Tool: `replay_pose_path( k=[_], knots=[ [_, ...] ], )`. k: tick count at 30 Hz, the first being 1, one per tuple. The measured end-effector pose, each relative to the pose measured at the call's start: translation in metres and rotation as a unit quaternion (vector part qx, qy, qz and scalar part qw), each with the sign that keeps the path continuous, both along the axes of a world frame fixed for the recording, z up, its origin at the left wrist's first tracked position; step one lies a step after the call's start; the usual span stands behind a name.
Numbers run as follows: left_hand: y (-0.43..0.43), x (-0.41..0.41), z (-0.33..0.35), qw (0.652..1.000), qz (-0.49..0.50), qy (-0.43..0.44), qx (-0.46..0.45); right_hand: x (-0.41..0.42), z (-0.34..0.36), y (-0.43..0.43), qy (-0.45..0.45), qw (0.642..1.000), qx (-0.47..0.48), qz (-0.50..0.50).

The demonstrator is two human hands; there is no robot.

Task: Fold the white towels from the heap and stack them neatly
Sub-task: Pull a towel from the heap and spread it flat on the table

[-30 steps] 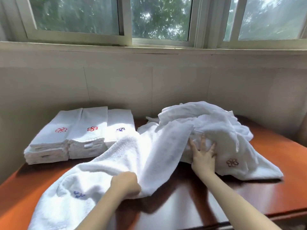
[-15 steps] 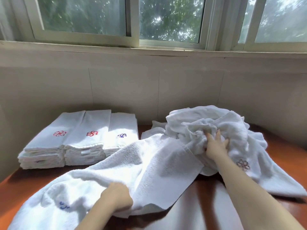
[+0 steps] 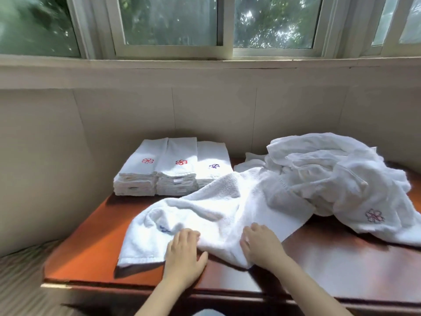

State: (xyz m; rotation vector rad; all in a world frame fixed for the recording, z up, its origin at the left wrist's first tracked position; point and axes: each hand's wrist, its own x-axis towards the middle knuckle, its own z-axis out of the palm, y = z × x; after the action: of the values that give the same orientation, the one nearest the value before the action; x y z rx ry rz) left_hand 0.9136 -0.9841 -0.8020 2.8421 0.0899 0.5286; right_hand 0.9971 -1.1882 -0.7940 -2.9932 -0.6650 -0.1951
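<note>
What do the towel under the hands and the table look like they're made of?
Towel: white terry cloth, probably cotton; a looped, nubbly pile shows. Table: reddish-brown wood or veneer with a glossy lacquered finish; window light reflects off it.
</note>
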Motion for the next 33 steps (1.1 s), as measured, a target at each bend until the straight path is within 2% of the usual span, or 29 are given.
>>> replay_pose_path(
  k=[3, 7, 11, 13, 14, 16, 18, 19, 22, 24, 27, 30, 33],
  knots=[
    [0.028, -0.011, -0.001, 0.989, 0.134, 0.014, -0.066, -0.014, 0.019, 0.003, 0.036, 0.994, -0.075, -0.070],
    [0.070, -0.011, -0.004, 0.989, 0.132, 0.060, -0.020, -0.039, 0.034, 0.010, 0.072, 0.973, -0.173, -0.135],
    [0.132, -0.022, -0.001, 0.979, 0.183, 0.088, 0.013, -0.070, 0.041, 0.013, 0.147, 0.955, -0.239, -0.100],
    [0.166, -0.030, 0.003, 0.963, 0.247, 0.101, 0.044, -0.079, 0.040, 0.014, 0.216, 0.955, -0.186, -0.082],
    [0.182, -0.034, 0.004, 0.957, 0.274, 0.094, 0.022, -0.081, 0.037, 0.015, 0.229, 0.959, -0.144, -0.082],
    [0.210, -0.039, 0.008, 0.947, 0.308, 0.077, -0.044, -0.079, 0.030, 0.019, 0.157, 0.981, -0.064, -0.091],
    [0.224, -0.045, 0.015, 0.936, 0.329, 0.105, -0.068, -0.067, 0.022, 0.024, 0.056, 0.995, 0.004, -0.086],
    [0.228, -0.045, 0.018, 0.930, 0.337, 0.128, -0.078, -0.058, 0.018, 0.026, 0.047, 0.996, 0.033, -0.066],
    [0.225, -0.045, 0.021, 0.918, 0.307, 0.213, -0.131, -0.027, 0.005, 0.036, 0.135, 0.991, 0.013, -0.006],
    [0.215, -0.043, 0.018, 0.917, 0.287, 0.240, -0.139, -0.011, -0.001, 0.042, 0.151, 0.988, -0.006, -0.033],
    [0.190, -0.036, 0.008, 0.927, 0.280, 0.233, -0.086, 0.005, -0.005, 0.046, 0.133, 0.986, 0.025, -0.095],
    [0.157, -0.030, -0.001, 0.945, 0.261, 0.189, -0.051, 0.014, 0.000, 0.049, 0.121, 0.985, 0.005, -0.123],
    [0.133, -0.027, -0.008, 0.954, 0.209, 0.211, -0.031, 0.022, 0.005, 0.050, 0.115, 0.982, -0.010, -0.153]
  ],
)
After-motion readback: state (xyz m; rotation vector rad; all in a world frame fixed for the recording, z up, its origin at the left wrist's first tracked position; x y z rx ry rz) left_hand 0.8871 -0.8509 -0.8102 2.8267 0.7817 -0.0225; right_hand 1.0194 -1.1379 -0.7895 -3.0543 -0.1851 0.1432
